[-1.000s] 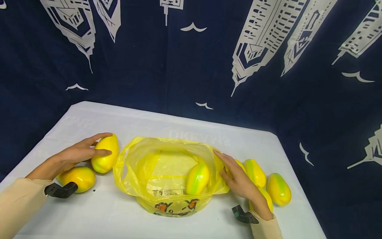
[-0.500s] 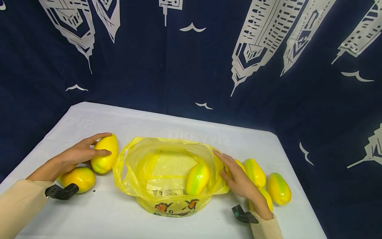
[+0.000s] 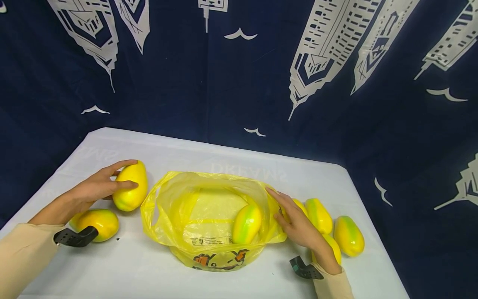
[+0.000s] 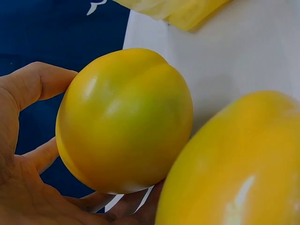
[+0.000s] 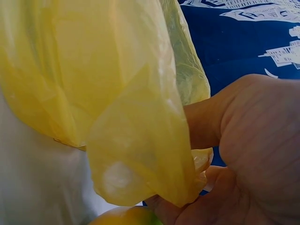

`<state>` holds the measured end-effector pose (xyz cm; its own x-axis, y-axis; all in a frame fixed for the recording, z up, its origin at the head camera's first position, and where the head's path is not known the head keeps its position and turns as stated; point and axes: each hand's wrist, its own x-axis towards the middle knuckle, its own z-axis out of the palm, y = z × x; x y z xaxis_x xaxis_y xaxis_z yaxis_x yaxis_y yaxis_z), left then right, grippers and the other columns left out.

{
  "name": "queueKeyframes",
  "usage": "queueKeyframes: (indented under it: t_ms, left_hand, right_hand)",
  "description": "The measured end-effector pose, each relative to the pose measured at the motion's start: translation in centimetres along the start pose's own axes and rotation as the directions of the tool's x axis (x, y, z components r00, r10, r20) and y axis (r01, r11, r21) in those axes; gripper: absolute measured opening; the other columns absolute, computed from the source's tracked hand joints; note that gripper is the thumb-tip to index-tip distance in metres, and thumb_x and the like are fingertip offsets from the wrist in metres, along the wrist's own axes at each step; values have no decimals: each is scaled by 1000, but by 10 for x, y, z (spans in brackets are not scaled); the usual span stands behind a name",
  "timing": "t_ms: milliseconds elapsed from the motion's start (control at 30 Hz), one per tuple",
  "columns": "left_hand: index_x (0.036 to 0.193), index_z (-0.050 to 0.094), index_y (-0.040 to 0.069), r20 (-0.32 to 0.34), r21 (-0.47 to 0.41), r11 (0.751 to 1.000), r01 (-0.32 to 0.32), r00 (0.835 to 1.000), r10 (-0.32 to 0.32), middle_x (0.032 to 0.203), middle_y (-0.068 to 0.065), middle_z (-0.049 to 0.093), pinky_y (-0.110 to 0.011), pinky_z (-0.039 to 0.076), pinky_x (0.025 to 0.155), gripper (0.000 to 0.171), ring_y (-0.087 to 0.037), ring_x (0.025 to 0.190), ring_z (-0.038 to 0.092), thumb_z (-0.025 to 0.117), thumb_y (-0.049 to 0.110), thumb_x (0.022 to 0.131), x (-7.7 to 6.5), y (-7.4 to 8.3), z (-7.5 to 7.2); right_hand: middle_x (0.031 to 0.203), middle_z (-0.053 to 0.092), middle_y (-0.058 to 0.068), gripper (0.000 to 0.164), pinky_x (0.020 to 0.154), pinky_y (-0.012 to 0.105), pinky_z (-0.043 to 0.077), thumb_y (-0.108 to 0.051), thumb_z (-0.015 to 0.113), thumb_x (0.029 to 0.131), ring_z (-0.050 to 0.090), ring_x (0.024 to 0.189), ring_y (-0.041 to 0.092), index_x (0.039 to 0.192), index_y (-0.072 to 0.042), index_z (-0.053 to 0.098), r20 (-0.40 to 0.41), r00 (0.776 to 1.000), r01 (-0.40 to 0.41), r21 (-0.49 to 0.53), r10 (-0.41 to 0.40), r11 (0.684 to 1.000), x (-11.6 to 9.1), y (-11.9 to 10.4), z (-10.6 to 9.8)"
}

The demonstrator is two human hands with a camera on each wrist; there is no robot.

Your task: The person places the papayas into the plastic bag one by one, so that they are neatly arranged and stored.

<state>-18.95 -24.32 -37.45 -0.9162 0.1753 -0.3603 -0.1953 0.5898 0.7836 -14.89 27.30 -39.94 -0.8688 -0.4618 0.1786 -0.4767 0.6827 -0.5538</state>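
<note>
The left hand [image 3: 93,187] grasps a raised-end fruit [image 3: 133,194] between the left edge of the tabletop [image 3: 168,151] and the bag [image 3: 209,203]. Its narrow end points toward the far edge, long axis leaning slightly right; contact with the tabletop cannot be determined. The lower fruit [image 3: 104,226] lies nearer the near edge, long axis roughly left-right, left end partly covered. Inside the open bag, at right, the inner fruit [image 3: 247,224] is aligned near-to-far, tilted right. The right hand [image 3: 298,224] pinches the bag's right rim; plastic obscures some fingers. Toward the right edge lie further fruits [image 3: 349,236], two partly hidden by hand and wrist. The near edge is cut off.
</note>
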Motion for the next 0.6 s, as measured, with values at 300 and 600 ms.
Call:
queueKeyframes:
  t_ms: [300,600]
  left_hand:
    - [162,11,19,-27,39,998,-52,998,53,148,-34,22,-42,53,86,88,-44,118,49,66,39,95,-2,10,-5]
    - [162,12,20,-34,44,996,-80,996,82,149,-33,23,-39,52,85,88,-44,120,49,66,36,96,-5,24,-8]
  right_hand:
    - [158,38,13,74,109,61,40,6,57,96,41,141,39,158,-25,30,-7,1000,7,-1,-7,1000,-1,0,0]
    - [159,37,12,74,110,61,39,6,57,97,39,142,39,159,-24,30,-7,1000,18,-7,-18,1000,0,1,0]
